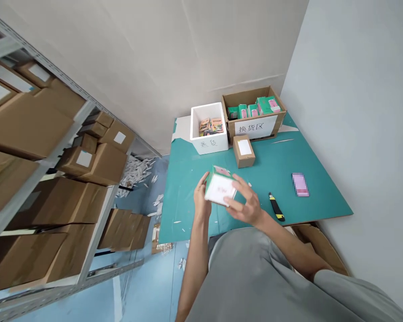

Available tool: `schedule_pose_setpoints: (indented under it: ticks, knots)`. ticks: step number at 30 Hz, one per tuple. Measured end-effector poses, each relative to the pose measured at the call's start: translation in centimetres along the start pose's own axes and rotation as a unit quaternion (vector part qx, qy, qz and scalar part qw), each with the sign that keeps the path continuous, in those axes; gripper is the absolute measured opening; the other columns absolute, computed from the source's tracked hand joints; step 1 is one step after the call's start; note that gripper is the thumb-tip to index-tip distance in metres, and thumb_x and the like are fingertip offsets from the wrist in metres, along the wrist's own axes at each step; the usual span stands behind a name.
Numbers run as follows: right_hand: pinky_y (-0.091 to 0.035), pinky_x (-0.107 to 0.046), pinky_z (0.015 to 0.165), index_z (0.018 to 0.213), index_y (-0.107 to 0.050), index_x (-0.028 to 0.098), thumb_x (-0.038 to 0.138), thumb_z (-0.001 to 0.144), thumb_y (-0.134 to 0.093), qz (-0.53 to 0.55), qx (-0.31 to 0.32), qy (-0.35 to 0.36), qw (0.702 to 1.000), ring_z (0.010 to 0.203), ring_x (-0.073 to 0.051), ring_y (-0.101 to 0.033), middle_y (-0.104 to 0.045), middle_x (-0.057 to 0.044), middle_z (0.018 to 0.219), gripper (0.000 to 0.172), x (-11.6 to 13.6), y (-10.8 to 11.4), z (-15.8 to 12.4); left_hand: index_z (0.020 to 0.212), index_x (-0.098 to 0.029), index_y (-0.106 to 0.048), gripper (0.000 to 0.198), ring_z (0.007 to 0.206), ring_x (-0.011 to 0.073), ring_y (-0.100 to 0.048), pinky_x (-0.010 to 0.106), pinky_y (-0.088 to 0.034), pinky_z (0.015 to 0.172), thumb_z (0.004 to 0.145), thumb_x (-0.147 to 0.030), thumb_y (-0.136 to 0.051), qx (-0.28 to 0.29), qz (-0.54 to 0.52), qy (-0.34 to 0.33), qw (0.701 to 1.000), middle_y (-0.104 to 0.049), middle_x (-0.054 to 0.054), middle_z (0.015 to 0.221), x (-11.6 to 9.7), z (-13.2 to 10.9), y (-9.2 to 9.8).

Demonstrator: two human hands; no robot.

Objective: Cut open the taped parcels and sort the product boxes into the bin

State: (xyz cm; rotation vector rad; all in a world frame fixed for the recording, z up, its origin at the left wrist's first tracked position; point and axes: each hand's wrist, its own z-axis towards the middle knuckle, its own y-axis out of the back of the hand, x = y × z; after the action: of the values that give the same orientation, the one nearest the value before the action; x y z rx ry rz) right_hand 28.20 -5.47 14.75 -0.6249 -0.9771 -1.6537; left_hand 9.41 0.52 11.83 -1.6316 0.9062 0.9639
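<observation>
I hold a small green and white product box (220,187) over the teal table (195,165) with both hands. My left hand (201,197) grips its left side with fingers curled round the edge. My right hand (246,203) wraps over its right side and top. A small brown cardboard box (243,151) with a white label stands just behind the held box.
A white foam box (208,129) and a labelled cardboard box (253,114) holding green packs stand at the table's back. A yellow-black utility knife (276,207) and a pink item (300,184) lie to the right. Metal shelves (47,152) stacked with cartons fill the left.
</observation>
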Motion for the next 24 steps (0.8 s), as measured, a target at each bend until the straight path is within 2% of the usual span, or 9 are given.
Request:
schedule_pose_setpoints:
  ticks: [3,6,8,10,13,15,18,21,24]
  knots:
    - [-0.062,-0.069,0.122,0.126,-0.082,0.04,0.057,0.093,-0.092,0.002,-0.096,-0.065,0.993,0.159,-0.043,-0.059,-0.07,-0.01,0.159,0.039,-1.2,1.2,3.1,0.127,-0.02,-0.083,0.07,0.079,0.0182,-0.074,0.033,-0.064,0.082,0.064,-0.042,-0.103,-0.018,0.034,0.025,0.999,-0.08,0.002,0.087,2.3,-1.7,0.7]
    - [-0.068,-0.059,0.113,0.142,-0.076,0.033,0.068,0.098,-0.082,0.05,-0.132,-0.135,0.981,0.144,-0.039,-0.07,-0.066,-0.014,0.164,0.057,-4.9,2.2,5.4,0.116,-0.019,-0.085,0.067,0.082,0.0189,-0.074,0.034,-0.064,0.082,0.062,-0.05,-0.107,-0.008,0.086,0.025,0.996,-0.079,0.004,0.09,3.6,-3.7,1.5]
    - [-0.072,-0.05,0.101,0.146,-0.075,0.029,0.076,0.095,-0.079,0.083,-0.12,-0.202,0.968,0.122,-0.033,-0.08,-0.071,-0.015,0.154,0.069,-8.1,2.5,5.7,0.107,-0.019,-0.087,0.059,0.082,0.0181,-0.072,0.032,-0.061,0.078,0.063,-0.053,-0.107,-0.009,0.129,0.0,0.992,-0.077,0.005,0.093,3.7,-4.6,1.8]
    - [-0.072,-0.041,0.085,0.143,-0.076,0.026,0.085,0.094,-0.074,0.095,-0.096,-0.269,0.954,0.101,-0.027,-0.082,-0.079,-0.013,0.139,0.077,-11.0,2.3,5.2,0.095,-0.02,-0.088,0.05,0.081,0.0163,-0.069,0.028,-0.058,0.074,0.063,-0.053,-0.107,-0.014,0.166,-0.035,0.985,-0.075,0.005,0.098,3.0,-5.0,1.9]
    - [-0.065,-0.031,0.062,0.119,-0.082,0.021,0.093,0.095,-0.068,0.1,-0.04,-0.368,0.924,0.074,-0.02,-0.078,-0.085,-0.009,0.107,0.077,-13.2,1.3,3.1,0.094,-0.021,-0.087,0.043,0.083,0.016,-0.067,0.027,-0.056,0.075,0.07,-0.051,-0.106,-0.018,0.178,-0.072,0.981,-0.076,0.006,0.101,1.3,-4.0,1.1]
    - [-0.057,-0.026,0.051,0.1,-0.081,0.019,0.09,0.098,-0.068,0.113,0.008,-0.448,0.887,0.059,-0.017,-0.074,-0.083,-0.008,0.092,0.073,-13.2,0.2,1.3,0.108,-0.022,-0.088,0.047,0.085,0.0165,-0.066,0.027,-0.055,0.077,0.075,-0.051,-0.104,-0.024,0.176,-0.09,0.98,-0.077,0.006,0.104,0.3,-2.5,0.5]
    - [-0.048,-0.023,0.043,0.086,-0.076,0.016,0.074,0.11,-0.068,0.164,0.082,-0.566,0.804,0.05,-0.013,-0.07,-0.082,-0.01,0.087,0.063,-11.8,-1.5,-1.6,0.121,-0.022,-0.085,0.051,0.081,0.0143,-0.062,0.026,-0.053,0.076,0.08,-0.049,-0.099,-0.018,0.21,-0.14,0.967,-0.077,0.005,0.107,-0.2,0.5,0.2]
    - [-0.048,-0.021,0.043,0.084,-0.075,0.014,0.059,0.118,-0.061,0.219,0.123,-0.649,0.719,0.048,-0.012,-0.068,-0.081,-0.01,0.08,0.058,-10.4,-2.7,-4.1,0.125,-0.02,-0.083,0.05,0.075,0.0124,-0.056,0.026,-0.05,0.071,0.083,-0.047,-0.094,-0.006,0.242,-0.148,0.959,-0.077,0.005,0.107,0.7,3.0,0.4]
    - [-0.048,-0.02,0.043,0.085,-0.075,0.014,0.057,0.12,-0.056,0.236,0.136,-0.693,0.667,0.047,-0.012,-0.067,-0.08,-0.01,0.077,0.058,-9.9,-3.3,-5.6,0.123,-0.02,-0.082,0.048,0.071,0.0121,-0.055,0.026,-0.05,0.069,0.085,-0.047,-0.092,0.003,0.257,-0.12,0.959,-0.078,0.006,0.107,2.3,3.8,0.8]
